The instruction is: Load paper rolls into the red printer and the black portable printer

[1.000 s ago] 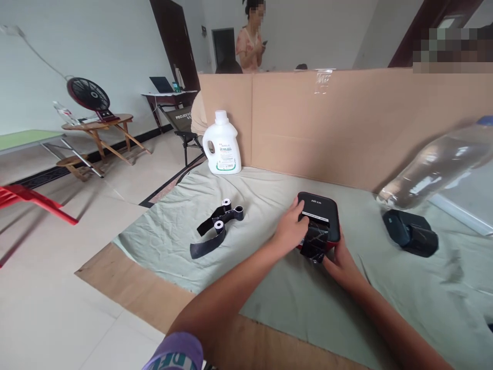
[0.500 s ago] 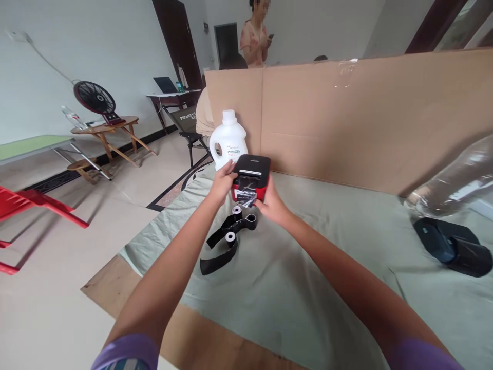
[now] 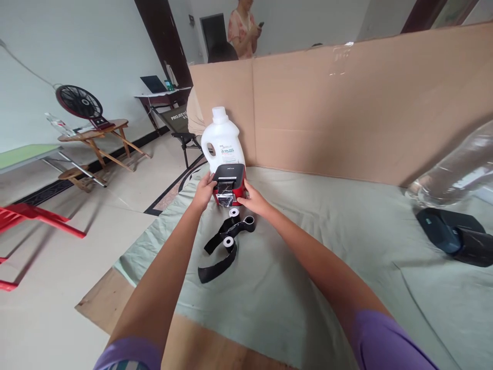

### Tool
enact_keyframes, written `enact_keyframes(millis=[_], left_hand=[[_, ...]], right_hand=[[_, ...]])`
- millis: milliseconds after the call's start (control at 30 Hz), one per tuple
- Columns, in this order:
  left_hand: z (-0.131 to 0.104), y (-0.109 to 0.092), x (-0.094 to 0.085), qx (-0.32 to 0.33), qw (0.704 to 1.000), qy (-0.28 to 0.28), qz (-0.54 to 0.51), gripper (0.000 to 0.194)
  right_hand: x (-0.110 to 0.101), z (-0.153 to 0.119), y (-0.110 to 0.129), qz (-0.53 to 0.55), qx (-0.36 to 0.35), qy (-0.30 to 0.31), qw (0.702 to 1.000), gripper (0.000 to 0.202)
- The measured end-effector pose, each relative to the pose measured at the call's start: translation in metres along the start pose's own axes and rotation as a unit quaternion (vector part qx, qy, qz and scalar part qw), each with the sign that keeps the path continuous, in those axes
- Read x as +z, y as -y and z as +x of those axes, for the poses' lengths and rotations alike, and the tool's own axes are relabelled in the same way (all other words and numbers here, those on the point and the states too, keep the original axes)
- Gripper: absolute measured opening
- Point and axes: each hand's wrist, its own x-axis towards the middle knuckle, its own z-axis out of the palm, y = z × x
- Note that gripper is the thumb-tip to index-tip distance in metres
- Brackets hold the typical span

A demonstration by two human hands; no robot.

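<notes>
Between my two hands is a small red and black label printer [image 3: 231, 172], with a dark shiny strip hanging from its front slot. My left hand [image 3: 204, 190] grips its left side, and my right hand [image 3: 254, 198] holds the right side, thumb near the front corner. The printer is just in front of a white detergent bottle [image 3: 223, 137] and hides its lower part. Closer to me lie several rolls of black ribbon [image 3: 228, 244] on the cloth, some partly unwound. Whether the printer's base touches the cloth, I cannot tell.
A pale green cloth [image 3: 292, 267] covers the work surface, with a cardboard panel [image 3: 327, 113] upright behind it. At the right are a dark device [image 3: 449, 231] and a plastic-wrapped bundle [image 3: 454, 164]. A person [image 3: 243, 31] stands behind the panel holding a phone.
Both hands have carried the printer left and slightly lower, closer to the bottle's base. The view has shifted a little; the ribbon rolls lie as before.
</notes>
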Motion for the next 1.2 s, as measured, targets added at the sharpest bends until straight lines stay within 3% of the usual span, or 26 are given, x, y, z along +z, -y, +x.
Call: enact_keyframes(millis=[100, 133, 200, 233, 300, 367, 400, 467, 533, 600, 667, 767, 867, 933, 1067, 1200], left_hand=[[-0.042, -0.030, 0.000, 0.100, 0.987, 0.008, 0.124, 0.076], [-0.066, -0.039, 0.008, 0.157, 0.974, 0.023, 0.163, 0.075], [-0.122, -0.052, 0.041, 0.263, 0.932, 0.103, 0.225, 0.075], [-0.151, -0.054, 0.063, 0.313, 0.899, 0.170, 0.256, 0.075], [-0.207, -0.051, 0.113, 0.396, 0.800, 0.328, 0.308, 0.076], [-0.249, -0.042, 0.156, 0.441, 0.712, 0.439, 0.326, 0.073], [-0.264, -0.037, 0.171, 0.449, 0.684, 0.473, 0.327, 0.072], [-0.283, -0.028, 0.190, 0.447, 0.654, 0.518, 0.323, 0.073], [-0.291, -0.022, 0.195, 0.434, 0.643, 0.546, 0.315, 0.075], [-0.295, -0.019, 0.191, 0.426, 0.637, 0.566, 0.306, 0.076], [-0.297, -0.020, 0.186, 0.421, 0.635, 0.574, 0.299, 0.075], [-0.300, -0.022, 0.183, 0.417, 0.636, 0.576, 0.299, 0.075], [-0.300, -0.022, 0.184, 0.420, 0.637, 0.572, 0.300, 0.075], [-0.299, -0.022, 0.185, 0.425, 0.638, 0.567, 0.300, 0.074], [-0.300, -0.023, 0.183, 0.434, 0.645, 0.555, 0.296, 0.072], [-0.301, -0.021, 0.182, 0.445, 0.652, 0.540, 0.292, 0.071]], right_hand=[[-0.036, -0.054, 0.011, -0.086, 0.046, 0.015, 0.995, 0.073], [-0.057, -0.079, 0.014, -0.118, 0.038, 0.007, 0.992, 0.068], [-0.111, -0.133, 0.017, -0.204, 0.028, -0.020, 0.978, 0.058], [-0.143, -0.160, 0.019, -0.256, 0.027, -0.040, 0.965, 0.053], [-0.209, -0.212, 0.025, -0.363, 0.037, -0.108, 0.925, 0.047], [-0.271, -0.255, 0.037, -0.472, 0.075, -0.193, 0.857, 0.046], [-0.297, -0.270, 0.045, -0.520, 0.110, -0.235, 0.813, 0.048], [-0.340, -0.288, 0.060, -0.582, 0.206, -0.305, 0.725, 0.057], [-0.370, -0.290, 0.070, -0.589, 0.318, -0.331, 0.666, 0.071], [-0.390, -0.283, 0.073, -0.549, 0.412, -0.312, 0.656, 0.083], [-0.404, -0.273, 0.072, -0.506, 0.460, -0.282, 0.673, 0.090], [-0.408, -0.261, 0.073, -0.484, 0.475, -0.258, 0.688, 0.095], [-0.385, -0.252, 0.087, -0.493, 0.488, -0.240, 0.680, 0.091], [-0.351, -0.245, 0.100, -0.499, 0.489, -0.215, 0.683, 0.089], [-0.261, -0.218, 0.123, -0.517, 0.439, -0.127, 0.724, 0.083], [-0.184, -0.186, 0.124, -0.526, 0.418, -0.094, 0.735, 0.072]])
